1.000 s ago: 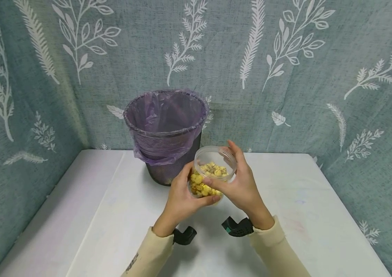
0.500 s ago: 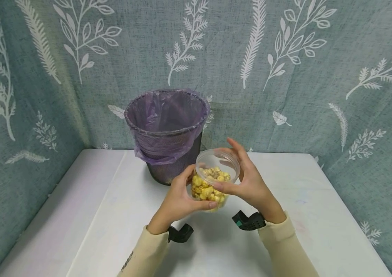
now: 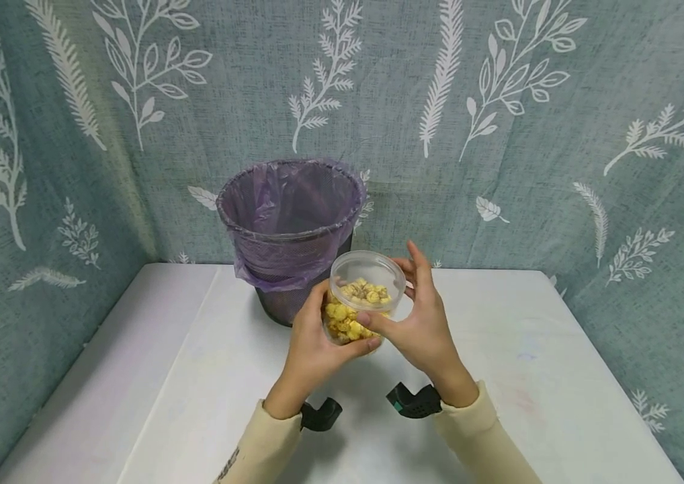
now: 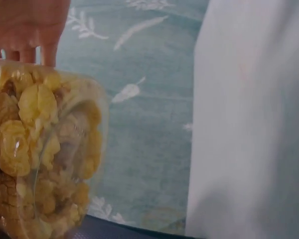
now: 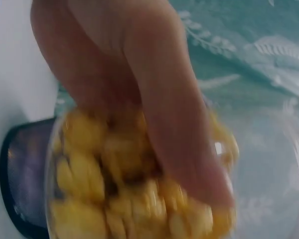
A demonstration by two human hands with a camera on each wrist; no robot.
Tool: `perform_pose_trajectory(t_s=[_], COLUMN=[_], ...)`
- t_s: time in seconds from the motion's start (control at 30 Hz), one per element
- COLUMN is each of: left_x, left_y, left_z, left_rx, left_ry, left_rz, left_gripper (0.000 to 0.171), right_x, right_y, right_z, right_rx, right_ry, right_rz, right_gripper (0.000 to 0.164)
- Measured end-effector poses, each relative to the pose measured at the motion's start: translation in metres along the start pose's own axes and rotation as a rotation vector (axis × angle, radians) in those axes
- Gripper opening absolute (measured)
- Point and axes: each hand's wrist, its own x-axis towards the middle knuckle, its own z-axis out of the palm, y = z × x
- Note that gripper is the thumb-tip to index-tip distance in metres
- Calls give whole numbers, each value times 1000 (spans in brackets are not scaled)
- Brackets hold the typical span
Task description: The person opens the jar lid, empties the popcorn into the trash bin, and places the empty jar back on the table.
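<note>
Both hands hold a clear plastic jar of yellow popcorn (image 3: 342,319), slightly tilted above the table. My left hand (image 3: 313,346) grips its lower body, thumb across the front and fingers behind; that thumb (image 5: 182,129) shows large in the right wrist view. Up at the clear round top (image 3: 368,275), my right hand (image 3: 423,329) has its thumb against the near side. Its other fingers are by the right side, the index raised. Whether a separate lid sits on the jar I cannot tell. In the left wrist view the popcorn (image 4: 37,104) shows through the jar wall.
Behind the jar, to the left, stands a dark mesh waste bin (image 3: 284,306) lined with a purple bag (image 3: 293,259). The white table (image 3: 197,403) meets a leaf-patterned green-grey cloth (image 3: 390,202) at the back and sides.
Half a second ago the jar and right hand were farther right and lower in the head view; they have come back up and left. The bin has stayed put.
</note>
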Motion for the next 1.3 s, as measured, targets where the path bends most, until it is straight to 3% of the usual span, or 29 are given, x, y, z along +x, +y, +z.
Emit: perform_pose_trajectory(t_s=[0.13, 0.27, 0.37, 0.57, 0.7, 0.8, 0.97, 1.03, 1.17, 1.3], left_x=[0, 1, 1, 2, 2, 1, 0, 0, -1, 0], left_y=[0, 2, 4, 7, 7, 6, 4, 3, 3, 4], left_z=[2, 1, -3, -14, -16, -14, -4, -1, 1, 0], left_rx=[35, 15, -38, -172, -200, -167, -35, 6, 42, 19], left_ry=[7, -17, -57, -191, -236, -194, -52, -18, -8, -34], left_rz=[7, -8, -22, -24, -28, -39, -63, -66, -57, -53], left_gripper=[100, 98, 96, 93, 93, 93, 96, 98, 100, 98], right_x=[-2, -1, 1, 4, 6, 5, 1, -1, -2, -1], right_y=[-1, 0, 1, 5, 7, 6, 2, -1, -3, -4], right_z=[8, 5, -2, -22, -29, -26, -10, -3, 3, -1], right_rx=[-24, 2, 58, 272, 349, 275, -12, -75, -106, -60], right_ry=[83, 78, 15, -168, -252, -226, -75, -30, 17, 1], right_rz=[-16, -44, -53, -82, -94, -77, -33, -21, -22, -21], right_gripper=[117, 115, 114, 110, 108, 112, 121, 119, 113, 111])
